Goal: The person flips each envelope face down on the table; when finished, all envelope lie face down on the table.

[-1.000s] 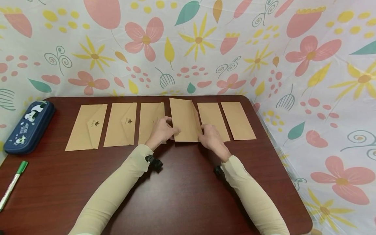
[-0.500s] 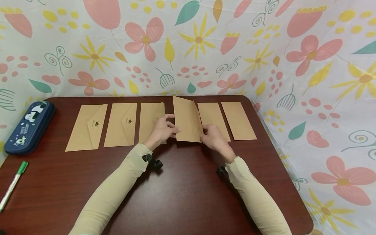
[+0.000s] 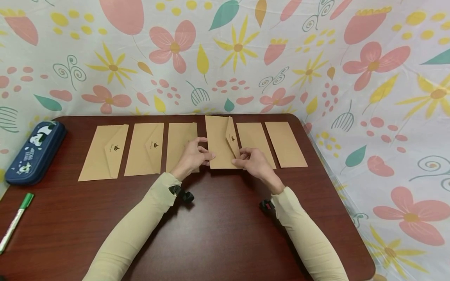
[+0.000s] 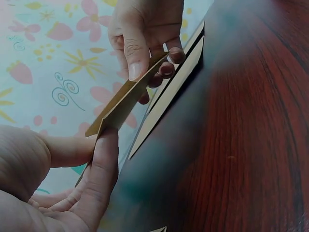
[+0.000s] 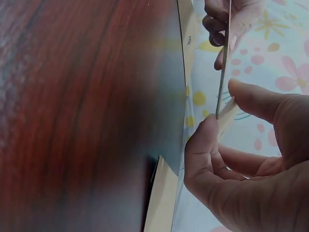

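Fingers (image 4: 104,166) of left hand (image 3: 191,157) and right hand (image 3: 256,163) pinch raised envelope (image 3: 217,142); neighbouring envelope (image 3: 176,140) partly hidden behind left hand.

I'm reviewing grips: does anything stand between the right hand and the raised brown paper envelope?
Nothing visible: the right hand pinches the brown rectangular paper envelope directly, near its lower flap-side corner; the left hand holds the opposite edge.

There are six envelopes (image 3: 217,142): one held up, three lying to its left and two lying to its right. Three crown prints (image 3: 232,138) show clearly on them. One blue pencil case (image 3: 35,152) and one green-capped marker (image 3: 15,225) lie on the one worktop (image 3: 218,230). One left hand (image 3: 191,157), one right hand (image 3: 256,163), two sleeves (image 3: 135,228) and two black wrist devices (image 3: 188,196) are in view.
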